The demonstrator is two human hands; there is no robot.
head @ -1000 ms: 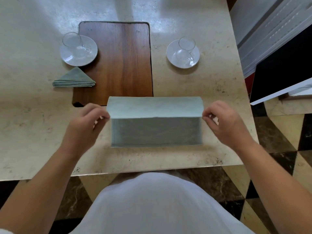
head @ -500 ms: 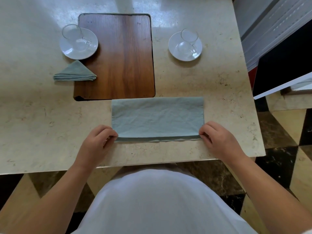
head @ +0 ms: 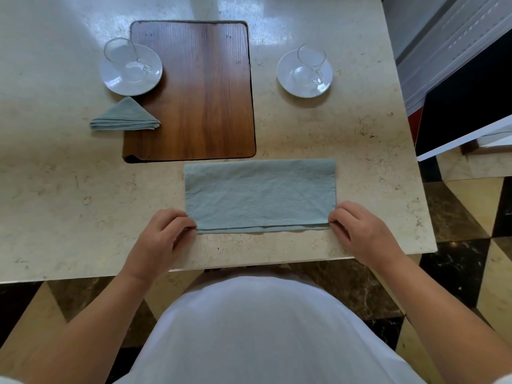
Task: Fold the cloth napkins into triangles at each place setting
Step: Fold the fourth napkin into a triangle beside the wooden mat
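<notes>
Along the near edge of the tabletop [head: 69, 217], toward its right corner, the left hand [head: 163, 236] and the right hand [head: 360, 231] each pinch a near corner of the sage-green cloth napkin [head: 260, 195]. It lies folded in half as a long rectangle, with the fold on the far side. A thin strip of the lower layer shows past the upper one along the near side, so the step in hand looks like squaring this half-fold. It seems best to slide the top layer nearer until both hems meet, then smooth out toward the fold with flat fingers before taking any corner across on the diagonal; a skewed base would likely give a lopsided triangle. Just beyond lies a wooden board [head: 199, 92], and across its left edge a finished triangle napkin [head: 126, 117] serves as a model. Farther off, a left saucer [head: 155, 76] and a right saucer [head: 285, 79], each carrying a glass cup, flank the board.
</notes>
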